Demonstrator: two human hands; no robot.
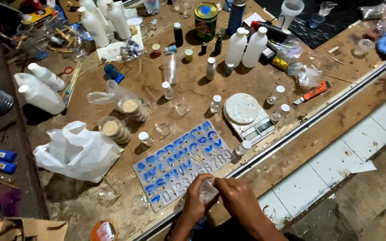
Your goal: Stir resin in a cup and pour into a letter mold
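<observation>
At the near edge of the table, both of the person's hands meet over a small clear plastic cup: the left hand closes its fingers round the cup's left side, and the right hand pinches its right side and rim, so the cup is gripped between the two, neither hand noticeably nearer than the other. The cup hangs just above the lower right corner of a flat translucent letter-and-number mould, which lies directly ahead of the hands, its long axis running from near left to far right; many of its cavities show blue, the rest look pale or unfilled. Just left of the mould's near end sit two empty clear cups, and further left a crumpled white plastic bag. Beyond the mould stand small capped vials and two stacks of round discs in clear wrap. To the right of these, a small digital scale carries a speckled white disc, with an orange-handled utility knife further right. Farthest off, white plastic bottles and a green and yellow tin crowd the back of the table.
</observation>
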